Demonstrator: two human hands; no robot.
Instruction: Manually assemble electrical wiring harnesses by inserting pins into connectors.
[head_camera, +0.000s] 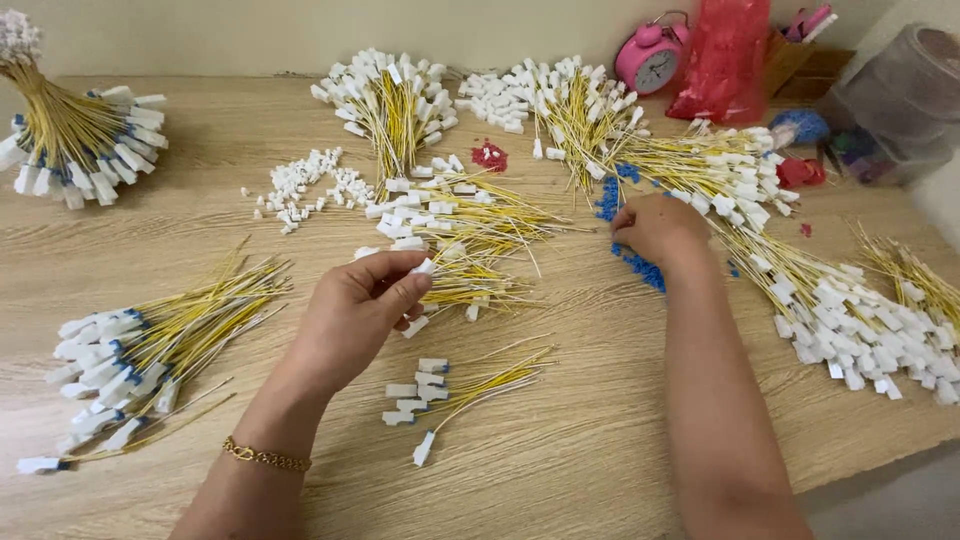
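My left hand (358, 310) pinches a small bunch of yellow wires with white plastic connectors (462, 283) just above the wooden table (560, 440). My right hand (658, 228) is curled with its fingertips down in a scatter of small blue plastic pieces (640, 268); whether it has picked any up is hidden. A small loose group of wires with white connectors (450, 388) lies in front of my left hand. A fanned pile of the same wires (455, 215) lies behind it.
Bundles of yellow wires with white connectors lie at the far left (75, 140), near left (150, 350), back middle (392, 100) and right (850, 310). Loose white connectors (305, 185), a pink alarm clock (650, 58), a red plastic bag (722, 60) and a clear container (900, 100) stand at the back.
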